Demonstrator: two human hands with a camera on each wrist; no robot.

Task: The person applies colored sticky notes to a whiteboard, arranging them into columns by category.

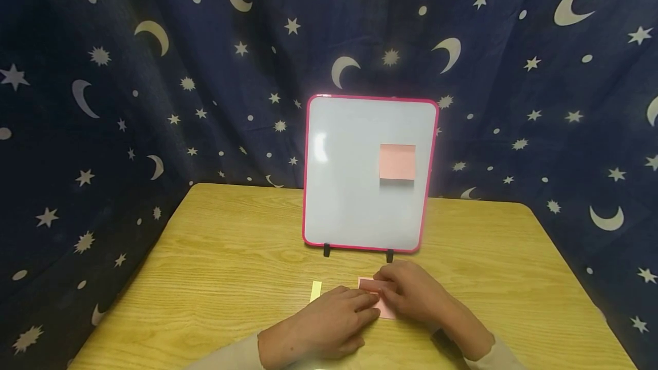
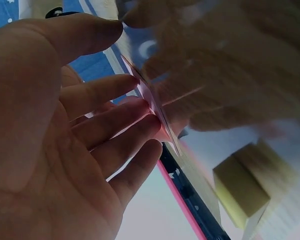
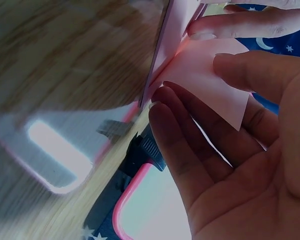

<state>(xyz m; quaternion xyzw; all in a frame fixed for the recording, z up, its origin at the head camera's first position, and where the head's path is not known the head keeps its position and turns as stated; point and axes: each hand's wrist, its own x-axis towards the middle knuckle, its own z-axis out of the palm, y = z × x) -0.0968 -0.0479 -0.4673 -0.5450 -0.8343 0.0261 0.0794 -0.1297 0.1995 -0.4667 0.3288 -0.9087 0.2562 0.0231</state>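
A pad of pink sticky notes (image 1: pixel 386 309) lies on the table in front of the whiteboard. My left hand (image 1: pixel 329 321) rests beside it, its nearly straight fingers pressing on the pad's left side. From the right, my right hand (image 1: pixel 418 296) pinches the top pink sticky note (image 3: pixel 205 70) between thumb and fingers. That sheet bends up away from the pad, still joined along one edge in the right wrist view. The left wrist view shows the pad (image 2: pixel 152 100) edge-on under the left fingertips.
The pink-framed whiteboard (image 1: pixel 354 204) stands on black feet (image 1: pixel 389 256) behind the hands. One pink note (image 1: pixel 397 162) sticks to its right half. A small yellow block (image 1: pixel 316 290) lies left of the pad on the wooden table (image 1: pixel 231 267). A starry curtain (image 1: pixel 205 73) hangs behind.
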